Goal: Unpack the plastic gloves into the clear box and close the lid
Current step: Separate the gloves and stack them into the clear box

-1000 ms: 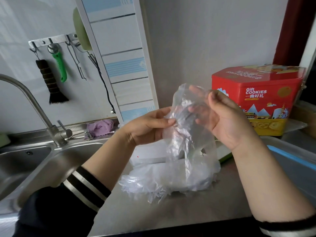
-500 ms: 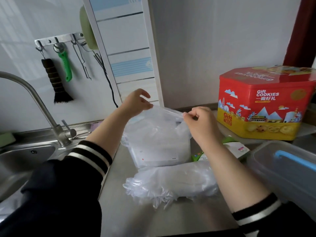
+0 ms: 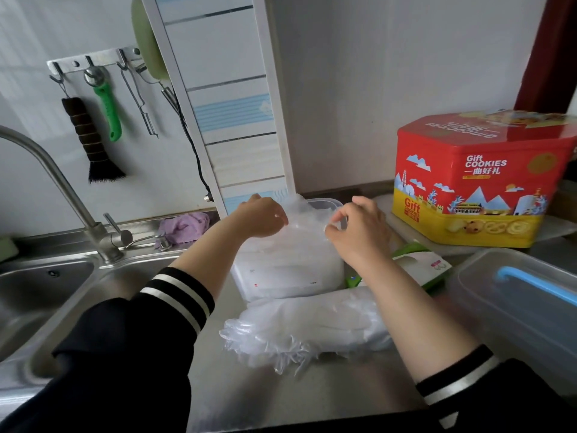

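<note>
Holding a thin clear film [image 3: 304,214] over the open top of the clear box [image 3: 290,273] w/ both hands. My left hand [image 3: 260,215] has the fingers curled on the film's left edge, my right hand [image 3: 359,228] pinches its right edge betw. thumb and fingertips; so each grip is narrow and closed on the film. I cannot tell if this film is the empty wrapper or some gloves, it is too transparent.

The box stands near the back edge of the worktop [image 3: 312,398], just right of the sink [image 3: 46,292], in front of the striped wall panel. It looks already filled w/ white material, but the walls are cloudy, so not sure. The big stack of plastic gloves [image 3: 306,329] lies on the worktop just in front of the box, touching or almost touching its front wall, betw. my two forearms. A lid I do not see for certain; the clear container w/ blue strip [image 3: 515,295] at the right edge is maybe another box.

Handling, as I judge: gloves are very light, soft, slippery, and the layers slide apart easily. Better to take the stack from both short ends w/ flat fingers under it, not a pinch on the top sheet, otherwise only a few come up. The loose glove-fingers at the front-left end will flop and may catch on the box rim, so fold them in first.
</note>
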Motion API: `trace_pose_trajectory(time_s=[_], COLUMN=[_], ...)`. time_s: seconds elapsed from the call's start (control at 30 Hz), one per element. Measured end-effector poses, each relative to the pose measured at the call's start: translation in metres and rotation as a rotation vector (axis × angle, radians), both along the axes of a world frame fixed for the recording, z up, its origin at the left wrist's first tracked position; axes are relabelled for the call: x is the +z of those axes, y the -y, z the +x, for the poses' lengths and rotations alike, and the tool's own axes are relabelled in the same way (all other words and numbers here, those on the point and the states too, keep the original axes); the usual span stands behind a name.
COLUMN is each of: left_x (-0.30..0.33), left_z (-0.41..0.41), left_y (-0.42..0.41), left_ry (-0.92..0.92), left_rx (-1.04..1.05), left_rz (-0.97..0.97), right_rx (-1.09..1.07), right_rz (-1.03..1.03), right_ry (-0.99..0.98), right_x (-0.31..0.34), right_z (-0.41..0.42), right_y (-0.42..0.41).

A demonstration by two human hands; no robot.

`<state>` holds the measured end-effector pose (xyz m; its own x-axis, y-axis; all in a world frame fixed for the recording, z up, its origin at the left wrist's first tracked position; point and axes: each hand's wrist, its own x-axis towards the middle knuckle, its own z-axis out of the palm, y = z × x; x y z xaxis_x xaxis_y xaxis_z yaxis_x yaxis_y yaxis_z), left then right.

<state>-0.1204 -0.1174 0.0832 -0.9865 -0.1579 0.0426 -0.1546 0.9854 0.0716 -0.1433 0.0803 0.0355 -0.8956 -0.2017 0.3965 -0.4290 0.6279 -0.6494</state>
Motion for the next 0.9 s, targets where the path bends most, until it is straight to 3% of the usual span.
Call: trace_pose_trajectory(time_s=[0.1, 0.17, 0.27, 0.37, 0.47, 0.57, 0.9], left_x=[0.01, 0.013, 0.009, -0.01, -0.053, -0.097, -0.14], left_z=[0.011, 0.021, 0.043, 0.074, 0.095, 0.103, 0.106], left_y=[-0.007, -0.013, -0.029, -0.063, -0.093, -0.107, -0.11], left_ry=[-0.128, -0.27, -0.646, -0.894, -0.798, -0.617, -0.529], left_rx=[0.019, 0.021, -0.08, -0.249, -0.282, -0.171, -0.199], left_rz=[-0.068, -0.127, -0.065, 0.182, 0.344, 0.476, 0.486], right_rx=[0.038, 0.125, 0.272, 0.342, 0.296, 0.275, 0.192], right_rz=[-0.268, -0.379, -0.345, -0.063, 0.14, 0.149, 0.052], right_ry=[-0.352, -0.45, -0.282, -0.186, -0.192, -0.134, -0.402], right_x=[-0.005, -0.01, -0.024, -0.046, -0.07, -0.09, -0.101], right_z=[0.008, 0.02, 0.036, 0.042, 0.043, 0.05, 0.046], right_y=[-0.011, -0.023, -0.042, -0.058, -0.068, -0.07, -0.058])
